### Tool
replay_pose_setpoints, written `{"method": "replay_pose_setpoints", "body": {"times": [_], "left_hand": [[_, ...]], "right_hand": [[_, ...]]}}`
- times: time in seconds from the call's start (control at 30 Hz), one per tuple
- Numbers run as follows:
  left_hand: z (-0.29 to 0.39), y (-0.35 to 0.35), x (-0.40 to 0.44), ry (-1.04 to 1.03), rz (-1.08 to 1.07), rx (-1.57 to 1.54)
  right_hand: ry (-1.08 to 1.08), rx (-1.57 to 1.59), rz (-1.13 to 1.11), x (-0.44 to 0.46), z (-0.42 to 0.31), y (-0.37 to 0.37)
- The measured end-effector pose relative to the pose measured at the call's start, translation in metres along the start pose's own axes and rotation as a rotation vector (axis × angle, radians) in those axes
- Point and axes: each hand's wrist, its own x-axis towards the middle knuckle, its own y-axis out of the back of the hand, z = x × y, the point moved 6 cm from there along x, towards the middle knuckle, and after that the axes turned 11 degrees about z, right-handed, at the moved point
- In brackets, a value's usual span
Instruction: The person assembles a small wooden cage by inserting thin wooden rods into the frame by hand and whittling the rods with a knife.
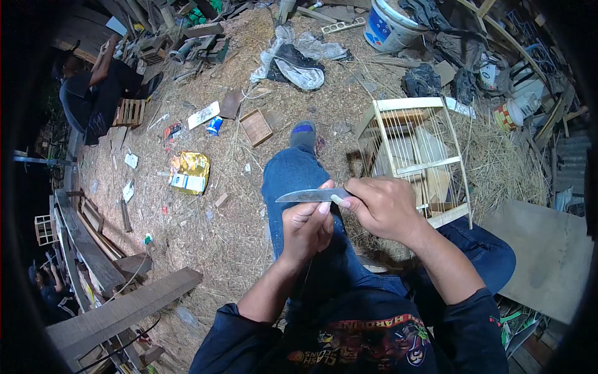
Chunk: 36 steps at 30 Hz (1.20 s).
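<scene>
A knife (306,196) with a pointed metal blade lies level across my two hands, its tip toward the left. My right hand (385,202) is closed around the knife's handle end, which its fingers hide. Below the blade, my left hand (306,227) has its fingers curled, with the thumb and fingertips pressed against the blade. Both hands are above my knee in blue jeans. A wooden cage (428,169) with thin bars stands just beyond my right hand, at the right.
A small wooden box (256,128) and a gold packet (190,172) lie on the straw-covered ground. A white bucket (389,26) stands at the back. One person (93,93) sits at upper left, another (56,290) at lower left. A plank (124,311) crosses the lower left.
</scene>
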Motion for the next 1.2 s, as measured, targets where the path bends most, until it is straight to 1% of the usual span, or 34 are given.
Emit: {"method": "replay_pose_setpoints", "body": {"times": [0.37, 0.47, 0.53, 0.6, 0.67, 0.73, 0.77, 0.83, 0.93, 0.97, 1.07, 1.13, 1.2], "left_hand": [[-0.003, -0.004, 0.002, 0.079, 0.028, -0.060], [0.002, -0.007, 0.001, 0.088, 0.046, -0.064], [0.003, -0.007, 0.000, 0.085, 0.053, -0.057], [0.001, -0.007, 0.000, 0.061, 0.015, -0.130], [0.000, -0.002, 0.000, 0.056, 0.003, -0.121], [-0.003, -0.002, -0.001, 0.053, -0.009, -0.114], [-0.005, 0.000, -0.001, 0.037, 0.010, -0.083], [-0.005, -0.001, -0.002, 0.023, 0.031, -0.051], [-0.001, -0.003, -0.004, -0.001, 0.050, -0.049], [-0.003, -0.002, -0.005, -0.001, 0.022, -0.041], [-0.002, 0.000, -0.007, -0.002, -0.007, -0.012], [-0.003, 0.001, -0.009, -0.001, -0.008, 0.007], [-0.003, 0.003, -0.010, -0.016, 0.031, 0.030]], "right_hand": [[-0.067, -0.011, -0.001, -0.004, 0.002, -0.005], [-0.118, 0.006, -0.017, -0.005, 0.002, -0.007], [-0.206, 0.051, -0.075, -0.008, 0.007, -0.013], [-0.202, 0.052, -0.067, -0.007, 0.004, -0.011], [-0.199, 0.050, -0.057, -0.009, 0.003, -0.009], [-0.105, 0.046, 0.006, -0.010, 0.001, -0.004], [-0.104, 0.045, 0.006, -0.009, 0.000, 0.000], [-0.184, 0.111, -0.050, -0.009, -0.001, 0.006], [-0.186, 0.141, -0.085, -0.008, 0.000, 0.009], [-0.186, 0.140, -0.086, -0.008, 0.001, 0.009], [-0.162, 0.142, -0.108, -0.012, 0.005, 0.006], [-0.068, 0.069, -0.099, -0.014, 0.004, 0.005], [-0.065, 0.057, -0.110, -0.014, 0.001, 0.009]]}}
